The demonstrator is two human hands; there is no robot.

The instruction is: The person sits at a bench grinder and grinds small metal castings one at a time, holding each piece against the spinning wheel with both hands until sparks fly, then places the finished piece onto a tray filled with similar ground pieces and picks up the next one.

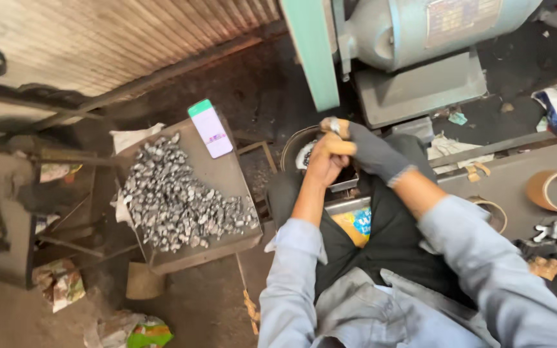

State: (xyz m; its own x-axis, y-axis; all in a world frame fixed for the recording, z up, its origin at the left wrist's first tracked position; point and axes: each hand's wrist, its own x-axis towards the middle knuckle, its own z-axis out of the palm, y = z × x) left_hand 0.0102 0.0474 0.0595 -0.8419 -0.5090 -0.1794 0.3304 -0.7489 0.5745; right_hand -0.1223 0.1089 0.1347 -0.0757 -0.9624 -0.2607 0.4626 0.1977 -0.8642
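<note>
a small silvery metal piece (334,124) sits pinched at the fingertips of the bare left hand (325,160), above a round dark bowl (291,147). the right hand in a dark grey glove (372,151) closes over those fingers. a flat metal tray (227,174) of silvery metal bits (175,200), with a white phone (211,128) on it, lies to the left.

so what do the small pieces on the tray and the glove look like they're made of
Small pieces: likely cast or stamped metal, silvery-grey with bright glints.
Tray: probably sheet metal, dull grey-brown, thin upturned edge.
Glove on the right hand: dark knitted fabric, matte, with a lighter cuff.
</note>
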